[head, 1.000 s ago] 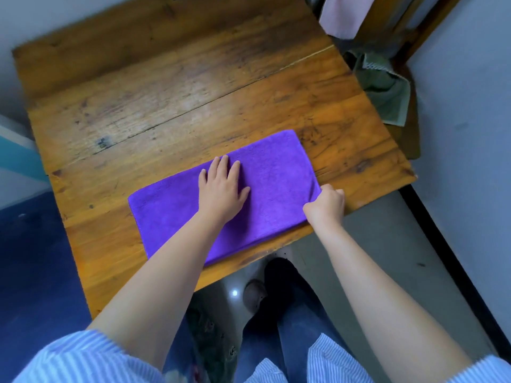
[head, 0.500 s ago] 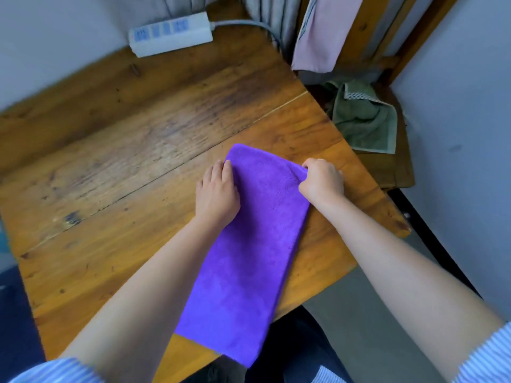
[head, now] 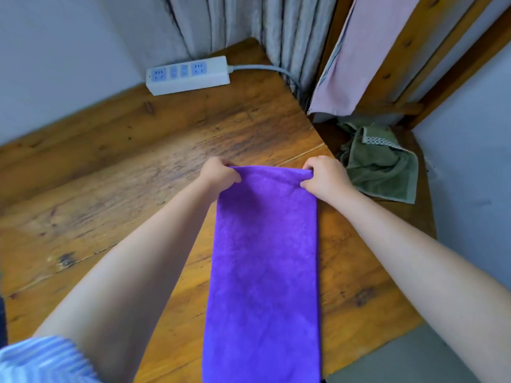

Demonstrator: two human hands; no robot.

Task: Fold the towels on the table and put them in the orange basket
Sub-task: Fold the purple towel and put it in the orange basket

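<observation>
Towel (head: 265,258) — purple, plush, folded into a long strip, lying on the wooden table (head: 110,189) from 6 o'clock to centre. Left hand (head: 219,175) pinches its far left corner; right hand (head: 325,176) pinches the far right. Green cloth (head: 381,164) at 2 o'clock — power strip (head: 189,75) at 11.

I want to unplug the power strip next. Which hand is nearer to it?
Left. The left hand grips the purple towel's far corner below the power strip; the right hand grips the other corner, farther right.
</observation>
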